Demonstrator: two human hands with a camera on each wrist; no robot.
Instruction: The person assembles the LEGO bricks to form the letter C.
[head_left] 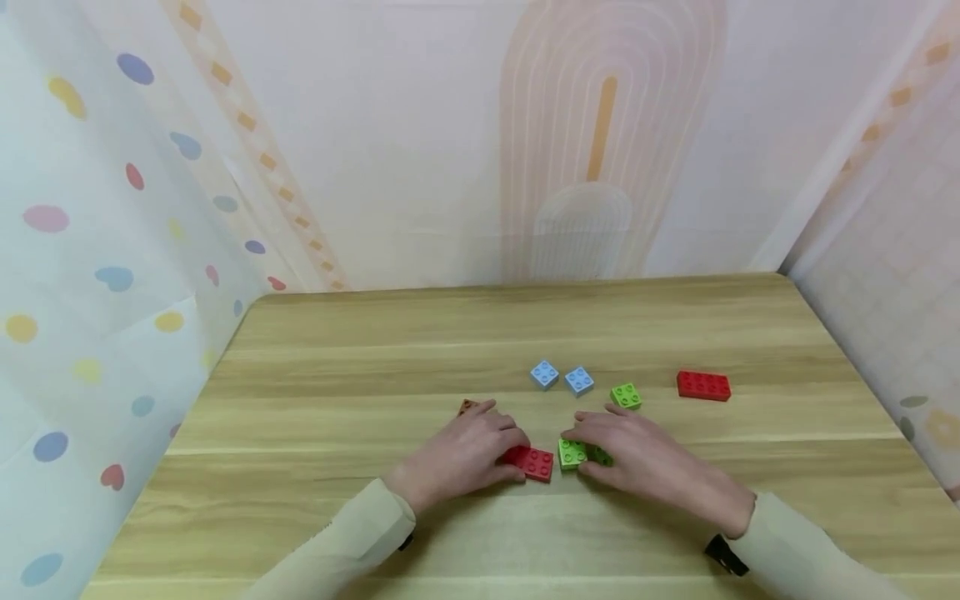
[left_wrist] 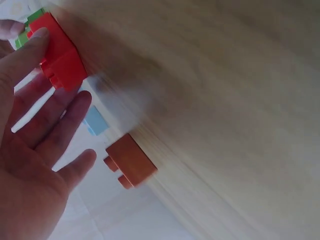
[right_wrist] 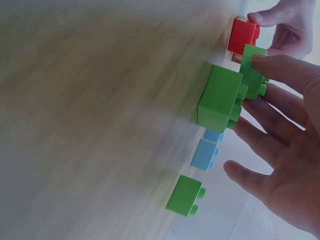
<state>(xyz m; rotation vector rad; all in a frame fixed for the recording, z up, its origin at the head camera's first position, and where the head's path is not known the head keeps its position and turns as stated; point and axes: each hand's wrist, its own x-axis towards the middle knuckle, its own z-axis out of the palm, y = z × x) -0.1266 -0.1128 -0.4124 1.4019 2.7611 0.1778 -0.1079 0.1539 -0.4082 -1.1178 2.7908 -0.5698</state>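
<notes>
The near red brick, resting on or just above the wooden table, is pinched by the left hand, its thumb on one side, some fingers behind and the others loosely spread. Just right of the near red brick, with a narrow gap between, the right hand pinches a lime brick between thumb and fingertips, its little finger extended; a darker green brick sits farther right, under that hand, and whether it touches the lime brick I cannot tell. As far as these views show, no brick is set on top of another, so the handling seems to be at an early point: two bricks are in the fingers and the rest lie loose. Straight beyond the near red brick is one blue brick, with a second blue brick slightly to its right; farther right, also beyond it, are a single green brick and a long red brick. Beyond it to the left, partly hidden by the left hand in the head view, stands a brown brick, untouched.
</notes>
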